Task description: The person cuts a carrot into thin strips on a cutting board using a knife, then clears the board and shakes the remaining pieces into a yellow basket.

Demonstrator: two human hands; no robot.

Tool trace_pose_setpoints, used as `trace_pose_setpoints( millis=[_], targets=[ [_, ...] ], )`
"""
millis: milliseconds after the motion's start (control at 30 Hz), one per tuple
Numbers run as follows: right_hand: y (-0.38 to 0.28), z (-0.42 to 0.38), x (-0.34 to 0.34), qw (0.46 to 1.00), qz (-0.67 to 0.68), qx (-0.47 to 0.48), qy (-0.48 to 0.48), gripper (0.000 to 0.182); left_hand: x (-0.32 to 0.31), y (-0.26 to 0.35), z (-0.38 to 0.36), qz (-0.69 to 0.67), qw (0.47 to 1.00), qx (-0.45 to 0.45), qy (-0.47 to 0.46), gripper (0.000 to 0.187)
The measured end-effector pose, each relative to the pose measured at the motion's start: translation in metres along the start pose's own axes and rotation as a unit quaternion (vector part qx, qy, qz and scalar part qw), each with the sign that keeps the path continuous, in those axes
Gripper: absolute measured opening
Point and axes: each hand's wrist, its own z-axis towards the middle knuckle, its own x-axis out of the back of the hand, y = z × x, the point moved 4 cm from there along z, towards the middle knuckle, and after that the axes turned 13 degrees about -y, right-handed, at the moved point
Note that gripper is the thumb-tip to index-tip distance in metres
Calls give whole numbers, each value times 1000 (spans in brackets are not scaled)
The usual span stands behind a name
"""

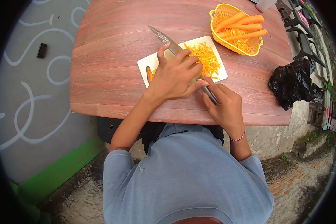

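A white cutting board [143, 65] lies on the table, with a pile of thin carrot strips [207, 59] on its right part. My right hand [224, 106] is wrapped round the handle of a knife [164, 38], whose blade points up and left across the board. Over the blade and the board's middle lies my left hand [177, 74], palm down with its fingers apart; what is under the palm is hidden. An orange carrot piece [149, 74] shows at the board's left end, beside my left wrist.
On the reddish wooden table [112, 56], a yellow basket [217, 33] at the back right holds several peeled carrots [246, 27] and carrot strips. A black plastic bag [295, 82] hangs at the right edge. A clear cup [264, 4] stands at the far edge.
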Motion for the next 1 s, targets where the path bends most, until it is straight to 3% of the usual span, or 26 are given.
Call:
trace_pose_setpoints(
  millis=[67, 267, 367, 467, 667, 1000],
  targets=[
    [2, 0, -3, 999, 9, -33, -17, 52, -9, 0, 4, 6, 999, 7, -31, 53],
    [7, 2, -6, 998, 63, -25, 3, 56, 5, 0, -11, -17, 992, 13, 122, 47],
    [8, 4, -2, 992, 119, -34, 0, 55, 32, -16, -38, -23, 974, 66, 216, 23],
    [11, 5, -2, 986, 155, -55, -14, 51, 29, -50, -76, -127, 962, 149, 190, 21],
    [12, 9, -14, 979, 183, -75, -47, 46, 0, -57, -109, -154, 948, 251, 120, 24],
    [5, 13, -21, 977, 181, -75, -79, 45, -14, -56, -106, -159, 941, 288, 83, 21]
  ],
)
